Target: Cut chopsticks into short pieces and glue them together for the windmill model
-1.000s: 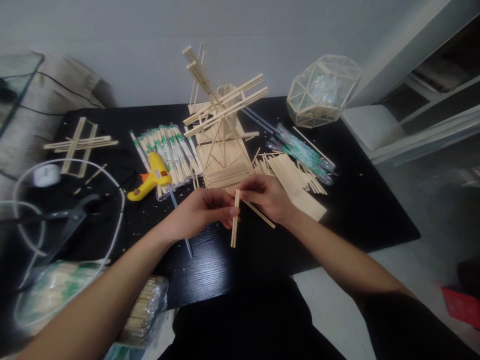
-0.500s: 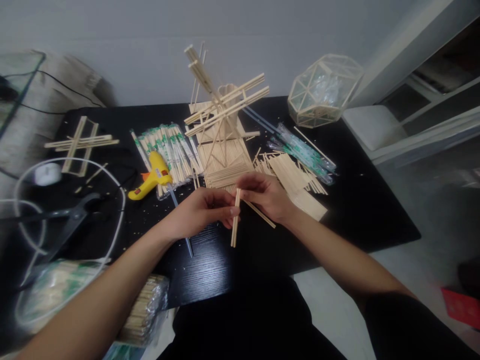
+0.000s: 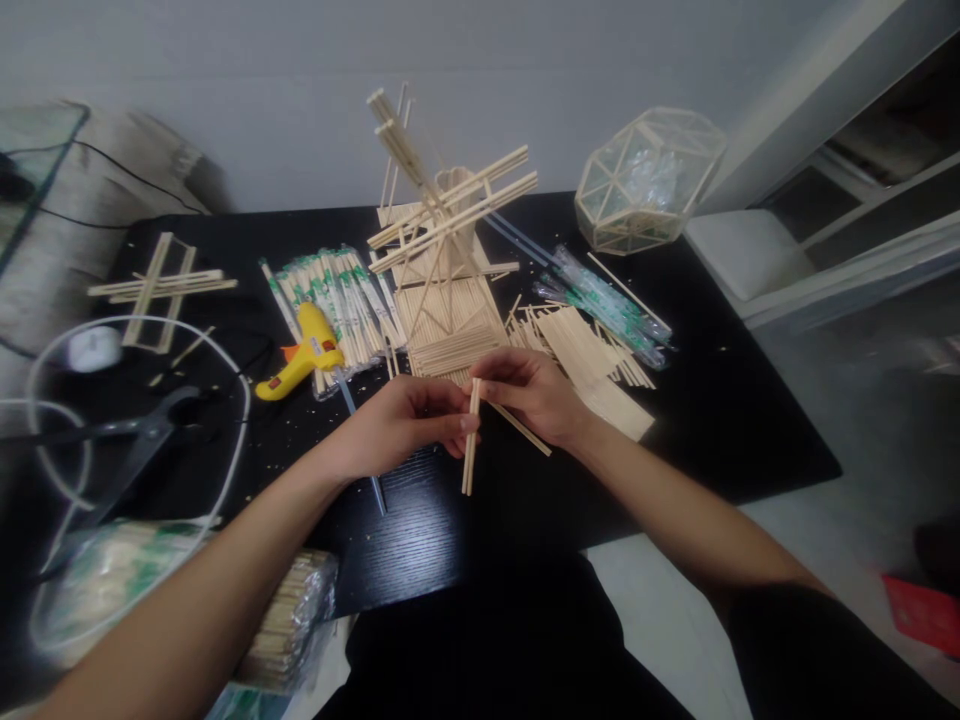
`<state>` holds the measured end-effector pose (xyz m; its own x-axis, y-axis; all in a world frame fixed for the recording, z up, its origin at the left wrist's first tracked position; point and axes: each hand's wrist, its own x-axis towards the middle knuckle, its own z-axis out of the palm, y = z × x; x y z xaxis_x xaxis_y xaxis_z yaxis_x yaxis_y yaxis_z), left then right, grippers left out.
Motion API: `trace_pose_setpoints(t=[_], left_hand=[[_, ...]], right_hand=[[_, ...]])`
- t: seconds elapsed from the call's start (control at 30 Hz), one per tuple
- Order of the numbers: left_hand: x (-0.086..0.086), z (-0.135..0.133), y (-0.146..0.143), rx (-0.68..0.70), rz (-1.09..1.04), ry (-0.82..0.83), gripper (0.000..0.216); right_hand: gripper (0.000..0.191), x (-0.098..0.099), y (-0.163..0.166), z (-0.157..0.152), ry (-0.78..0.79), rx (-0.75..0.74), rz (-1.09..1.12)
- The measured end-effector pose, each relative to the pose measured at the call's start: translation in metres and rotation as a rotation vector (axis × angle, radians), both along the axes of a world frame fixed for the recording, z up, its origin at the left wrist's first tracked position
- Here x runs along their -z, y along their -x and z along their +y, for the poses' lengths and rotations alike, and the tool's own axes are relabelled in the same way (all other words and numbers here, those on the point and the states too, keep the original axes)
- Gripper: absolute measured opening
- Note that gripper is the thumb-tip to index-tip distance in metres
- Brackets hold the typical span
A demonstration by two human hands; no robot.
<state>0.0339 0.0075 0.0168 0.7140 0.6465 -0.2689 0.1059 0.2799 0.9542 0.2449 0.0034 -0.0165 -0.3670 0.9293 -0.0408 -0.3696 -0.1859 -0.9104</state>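
Both hands meet in front of me over the near part of the black table (image 3: 420, 545). My left hand (image 3: 405, 425) is closed, thumb and fingers pinching a short pair of wooden chopsticks (image 3: 469, 460) that points down toward me. At the upper end of that pair, my right hand (image 3: 536, 392) grips with thumb and fingertips. More thin wooden sticks (image 3: 527, 430) slant out below the right hand; whether it holds them is unclear. Just beyond the hands stands a windmill model (image 3: 450, 250) built of sticks, with crossed blades and a slatted base.
A yellow glue gun (image 3: 307, 355) lies left of my hands, beside wrapped chopsticks (image 3: 337, 300). Loose cut sticks (image 3: 577, 345) and a wrapped bundle (image 3: 611, 310) lie right. Farther left are a stick cross (image 3: 161, 290), pliers (image 3: 154, 430) and a white cable (image 3: 244, 430). A geometric frame (image 3: 649, 185) stands back right.
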Motion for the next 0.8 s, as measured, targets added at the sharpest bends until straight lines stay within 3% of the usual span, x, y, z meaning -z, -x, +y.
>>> trace_pose_setpoints(t=[0.37, 0.8], left_hand=[[-0.0003, -0.0002, -0.0003, -0.027, 0.006, 0.037, 0.018], [0.0015, -0.0021, -0.0014, 0.124, 0.097, 0.137, 0.023]], right_hand=[[0.021, 0.0028, -0.0002, 0.0014, -0.009, 0.032, -0.016], [0.029, 0.0035, -0.0063, 0.0097, 0.038, 0.196, 0.022]])
